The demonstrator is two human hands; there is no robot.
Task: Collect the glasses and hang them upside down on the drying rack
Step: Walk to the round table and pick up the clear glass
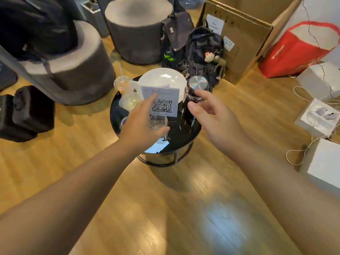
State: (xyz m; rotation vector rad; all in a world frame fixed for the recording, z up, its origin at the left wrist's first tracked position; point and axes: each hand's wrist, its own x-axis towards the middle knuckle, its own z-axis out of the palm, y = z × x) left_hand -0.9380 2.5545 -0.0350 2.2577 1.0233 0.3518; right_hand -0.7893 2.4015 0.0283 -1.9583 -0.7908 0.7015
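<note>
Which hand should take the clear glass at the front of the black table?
Left. The left hand is open right beside the clear glass, thumb already at its near side. The right hand, also open, sits further right, nearer the metal-lidded jar.

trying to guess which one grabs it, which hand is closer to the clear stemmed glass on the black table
Left. The left hand is right at the stemmed glass, fingers spread beside its bowl. The right hand is apart from it, up by the dark jar.
</note>
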